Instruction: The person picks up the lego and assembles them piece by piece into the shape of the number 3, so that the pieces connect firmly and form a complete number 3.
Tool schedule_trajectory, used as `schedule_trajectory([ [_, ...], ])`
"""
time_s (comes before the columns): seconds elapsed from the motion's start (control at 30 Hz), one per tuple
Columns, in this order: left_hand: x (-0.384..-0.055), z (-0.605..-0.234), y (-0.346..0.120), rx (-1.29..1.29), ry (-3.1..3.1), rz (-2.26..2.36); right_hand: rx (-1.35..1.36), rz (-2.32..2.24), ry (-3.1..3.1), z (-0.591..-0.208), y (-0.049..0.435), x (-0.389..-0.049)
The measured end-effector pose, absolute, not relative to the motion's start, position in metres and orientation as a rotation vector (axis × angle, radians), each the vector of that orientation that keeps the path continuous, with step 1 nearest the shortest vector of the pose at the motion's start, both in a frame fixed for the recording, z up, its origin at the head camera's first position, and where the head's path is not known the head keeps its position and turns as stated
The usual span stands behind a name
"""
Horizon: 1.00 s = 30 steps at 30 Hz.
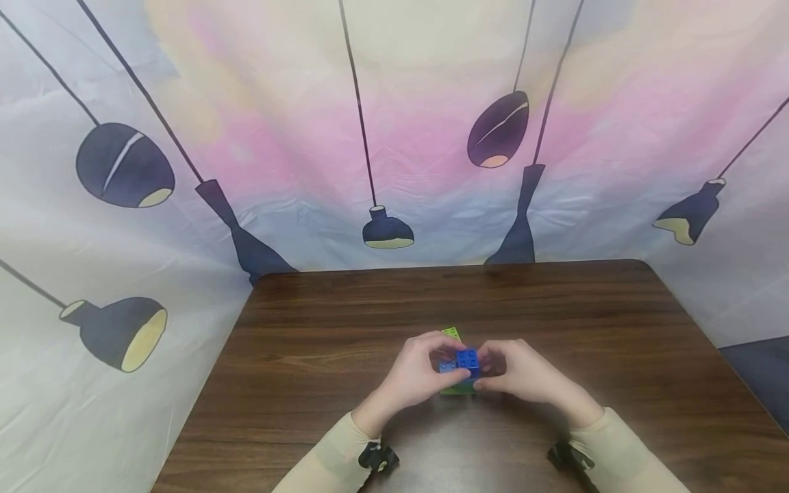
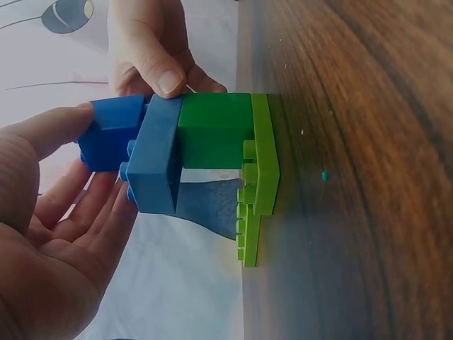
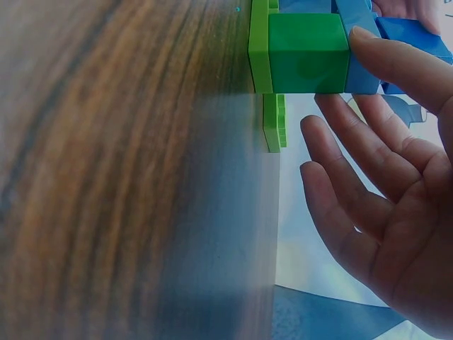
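A small stack of toy building bricks stands on the table in front of me. At its bottom lies a lime green piece (image 2: 266, 159) with studs, and a second lime part (image 1: 452, 333) shows farther back. A green brick (image 3: 308, 53) sits on the lime base, and a longer light blue brick (image 2: 154, 163) lies across it, overhanging one side. On top is a dark blue brick (image 1: 468, 355), which my left hand (image 1: 411, 370) pinches between thumb and fingers. From the other side, my right hand (image 1: 527, 371) grips the light blue brick, thumb near the green brick's edge.
The brown wooden table (image 1: 320, 335) spreads around the bricks. Behind it hangs a pastel cloth (image 1: 277, 137) printed with dark lamps. A tiny teal speck (image 2: 325, 176) lies on the tabletop. Dark straps circle both wrists.
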<state>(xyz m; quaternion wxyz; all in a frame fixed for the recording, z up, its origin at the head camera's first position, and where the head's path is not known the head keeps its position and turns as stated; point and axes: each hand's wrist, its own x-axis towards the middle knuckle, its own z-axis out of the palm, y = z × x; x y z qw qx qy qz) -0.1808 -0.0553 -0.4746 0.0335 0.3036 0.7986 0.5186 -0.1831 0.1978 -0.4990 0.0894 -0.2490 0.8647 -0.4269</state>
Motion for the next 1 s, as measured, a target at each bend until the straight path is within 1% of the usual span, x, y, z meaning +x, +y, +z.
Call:
schedule_trajectory([
  [0.57, -0.181, -0.481, -0.050, 0.947, 2.436, 1.631, -0.755, -1.213, 2.595, -0.499, 0.203, -0.185],
  [1.0, -0.179, -0.482, -0.042, 0.982, 2.491, 1.614, -0.712, -1.196, 2.617, -0.495, 0.206, -0.185],
])
